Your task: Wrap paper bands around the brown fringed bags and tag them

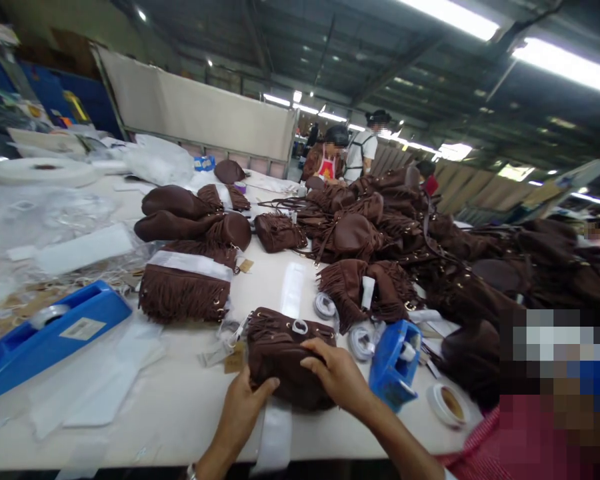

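Note:
Near the table's front edge lies a dark brown fringed bag [287, 363] with metal eyelets along its top. My left hand [247, 407] grips its left end, thumb across the front. From the right, my right hand [337, 373] holds the same bag, fingers over its upper side and thumb on the front. A whitish plastic strip [275, 433] runs out beneath the bag toward me, and another strip [293, 287] lies behind it. Tags [234, 359] rest at the bag's left. Another fringed bag [185, 287] with a pale wrap sits behind to the left.
A large blue tape dispenser [75, 327] stands at left, a smaller blue one [396, 363] at right beside a tape roll [449, 405]. Brown bags [355, 233] are heaped at the back and right. Plastic bags [45, 220] cover the left. A person in red [535, 433] is close at right.

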### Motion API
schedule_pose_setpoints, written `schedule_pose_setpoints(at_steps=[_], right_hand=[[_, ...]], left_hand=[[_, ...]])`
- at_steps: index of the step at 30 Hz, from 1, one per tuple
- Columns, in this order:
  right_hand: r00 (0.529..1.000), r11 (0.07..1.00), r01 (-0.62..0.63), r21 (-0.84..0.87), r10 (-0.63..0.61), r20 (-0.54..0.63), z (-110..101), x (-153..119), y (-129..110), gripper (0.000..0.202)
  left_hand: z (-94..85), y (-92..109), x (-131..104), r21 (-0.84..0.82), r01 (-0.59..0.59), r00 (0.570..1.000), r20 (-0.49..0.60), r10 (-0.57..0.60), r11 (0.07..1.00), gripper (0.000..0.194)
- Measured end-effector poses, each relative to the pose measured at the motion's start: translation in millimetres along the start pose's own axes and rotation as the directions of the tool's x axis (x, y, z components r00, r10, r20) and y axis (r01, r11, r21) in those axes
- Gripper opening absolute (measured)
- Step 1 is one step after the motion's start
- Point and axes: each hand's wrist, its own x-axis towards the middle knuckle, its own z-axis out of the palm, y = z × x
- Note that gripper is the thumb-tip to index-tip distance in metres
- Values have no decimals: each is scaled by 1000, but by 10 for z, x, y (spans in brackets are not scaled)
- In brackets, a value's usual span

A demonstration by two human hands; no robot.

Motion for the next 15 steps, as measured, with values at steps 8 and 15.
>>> schedule_pose_setpoints(at_steps=[8,15], right_hand=[[939,836,143,-529,-283,-194,348,133,103,11],[974,978,36,-204,-80,-212,421,-96,152,37]], left_hand=[[68,-24,75,186,59,985,-173,-26,981,49],[6,-171,62,163,177,971,-190,-145,971,48]])
